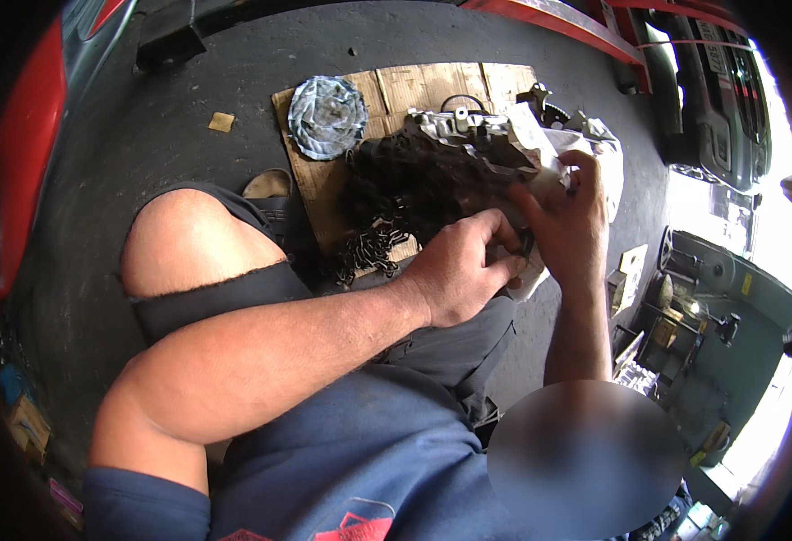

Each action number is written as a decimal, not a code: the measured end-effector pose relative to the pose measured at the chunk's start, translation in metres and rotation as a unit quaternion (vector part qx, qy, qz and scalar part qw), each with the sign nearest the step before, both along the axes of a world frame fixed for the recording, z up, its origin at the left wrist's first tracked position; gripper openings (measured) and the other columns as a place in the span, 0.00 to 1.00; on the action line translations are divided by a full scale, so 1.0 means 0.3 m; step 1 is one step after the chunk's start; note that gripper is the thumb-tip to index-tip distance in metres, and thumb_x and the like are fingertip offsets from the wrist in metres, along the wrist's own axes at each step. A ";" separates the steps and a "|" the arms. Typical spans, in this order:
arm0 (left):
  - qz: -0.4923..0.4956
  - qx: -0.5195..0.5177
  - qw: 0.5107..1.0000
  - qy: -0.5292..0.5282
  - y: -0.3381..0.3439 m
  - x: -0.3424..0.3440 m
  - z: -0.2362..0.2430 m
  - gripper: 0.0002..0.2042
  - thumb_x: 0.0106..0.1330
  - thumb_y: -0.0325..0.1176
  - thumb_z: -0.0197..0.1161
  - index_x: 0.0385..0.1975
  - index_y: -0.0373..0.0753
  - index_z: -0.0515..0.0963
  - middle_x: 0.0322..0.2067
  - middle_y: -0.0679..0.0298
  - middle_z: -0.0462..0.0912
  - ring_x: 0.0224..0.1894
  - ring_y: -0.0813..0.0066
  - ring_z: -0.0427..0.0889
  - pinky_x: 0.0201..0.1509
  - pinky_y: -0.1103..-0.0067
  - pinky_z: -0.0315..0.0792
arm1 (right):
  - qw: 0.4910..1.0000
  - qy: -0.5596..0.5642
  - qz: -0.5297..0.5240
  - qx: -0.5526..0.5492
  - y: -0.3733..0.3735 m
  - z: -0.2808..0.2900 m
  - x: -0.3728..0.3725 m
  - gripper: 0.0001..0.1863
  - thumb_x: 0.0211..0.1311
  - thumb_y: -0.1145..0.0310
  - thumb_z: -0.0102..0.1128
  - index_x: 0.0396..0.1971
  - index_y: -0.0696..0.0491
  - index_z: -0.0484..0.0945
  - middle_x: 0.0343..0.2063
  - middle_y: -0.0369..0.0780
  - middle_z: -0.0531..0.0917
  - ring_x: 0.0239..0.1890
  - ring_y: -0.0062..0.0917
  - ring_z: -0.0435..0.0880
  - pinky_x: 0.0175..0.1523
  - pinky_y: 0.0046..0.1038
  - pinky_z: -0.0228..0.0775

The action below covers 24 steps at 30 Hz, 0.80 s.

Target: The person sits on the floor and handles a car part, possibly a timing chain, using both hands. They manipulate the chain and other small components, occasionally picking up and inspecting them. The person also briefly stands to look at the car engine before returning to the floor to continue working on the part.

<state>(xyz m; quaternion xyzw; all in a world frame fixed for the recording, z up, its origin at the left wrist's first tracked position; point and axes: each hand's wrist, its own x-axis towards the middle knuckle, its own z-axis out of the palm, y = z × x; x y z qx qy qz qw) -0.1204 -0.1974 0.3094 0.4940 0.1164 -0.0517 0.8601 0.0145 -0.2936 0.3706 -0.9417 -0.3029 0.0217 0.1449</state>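
Observation:
A dark, greasy metal engine part (423,171) lies before me on a flattened cardboard sheet (419,86), with lighter metal fittings along its far edge. My left hand (468,266) is at its near right end, thumb and fingers closed in a pinch. A small dark bit shows at those fingertips, too hidden to name. Just to the right, my right hand (576,212) reaches over the part's end, thumb and fingers apart, against a crumpled white sheet (540,140). Whatever lies beneath the palms is hidden.
A bunched blue-grey rag (326,117) lies at the cardboard's far left. Beside the part's near left is a metal chain (373,252). A toothed wheel (554,115) sits at the far right. Red lift arms (567,32) cross behind; a red car (31,153) stands left.

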 end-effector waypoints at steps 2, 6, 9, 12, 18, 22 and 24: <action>0.002 0.046 0.999 0.010 0.000 0.000 0.009 0.07 0.68 0.25 0.61 0.40 0.30 0.73 0.35 0.59 0.81 0.37 0.75 0.85 0.44 0.78 0.78 | 0.998 0.054 -0.011 0.033 -0.014 0.014 0.020 0.19 0.54 0.69 0.72 0.45 0.54 0.75 0.25 0.34 0.74 0.28 0.18 0.73 0.34 0.26 0.69; 0.036 0.050 0.995 0.077 -0.005 -0.007 0.010 0.08 0.68 0.27 0.62 0.41 0.30 0.73 0.36 0.58 0.82 0.37 0.75 0.85 0.44 0.78 0.77 | 0.968 0.175 -0.027 0.176 -0.079 0.021 0.089 0.11 0.60 0.78 0.58 0.43 0.56 0.79 0.22 0.31 0.74 0.26 0.12 0.71 0.33 0.18 0.65; 0.081 0.071 0.990 0.095 0.001 -0.005 -0.005 0.07 0.70 0.27 0.60 0.41 0.30 0.72 0.35 0.59 0.83 0.37 0.77 0.84 0.44 0.80 0.77 | 0.957 0.194 -0.023 0.214 -0.121 0.002 0.125 0.12 0.61 0.80 0.56 0.45 0.56 0.79 0.23 0.30 0.75 0.26 0.11 0.71 0.34 0.17 0.65; 0.105 0.031 0.989 0.099 0.017 0.002 -0.018 0.06 0.71 0.27 0.58 0.41 0.31 0.72 0.33 0.62 0.83 0.36 0.79 0.84 0.42 0.81 0.77 | 0.951 0.201 -0.014 0.236 -0.137 -0.018 0.138 0.13 0.61 0.81 0.55 0.45 0.57 0.79 0.24 0.29 0.75 0.27 0.10 0.71 0.35 0.16 0.65; 0.117 -0.016 0.990 0.078 0.057 0.011 -0.007 0.07 0.72 0.28 0.57 0.43 0.32 0.72 0.35 0.63 0.82 0.38 0.80 0.84 0.41 0.85 0.76 | 0.946 0.197 -0.005 0.257 -0.123 -0.036 0.093 0.12 0.63 0.82 0.52 0.45 0.57 0.79 0.24 0.30 0.76 0.28 0.11 0.73 0.35 0.16 0.67; 0.111 -0.050 0.989 0.080 0.063 0.011 0.006 0.08 0.73 0.29 0.57 0.45 0.32 0.71 0.36 0.62 0.82 0.38 0.79 0.84 0.42 0.84 0.77 | 0.974 0.139 -0.042 0.172 -0.107 -0.035 0.078 0.11 0.60 0.80 0.55 0.41 0.54 0.81 0.21 0.28 0.73 0.25 0.12 0.69 0.33 0.17 0.65; 0.112 -0.048 0.989 0.079 0.064 0.014 0.006 0.08 0.72 0.29 0.58 0.44 0.32 0.72 0.36 0.63 0.82 0.38 0.79 0.84 0.42 0.83 0.78 | 0.989 0.099 -0.043 0.102 -0.109 -0.029 0.079 0.11 0.59 0.80 0.56 0.40 0.53 0.81 0.20 0.28 0.73 0.24 0.12 0.68 0.33 0.18 0.65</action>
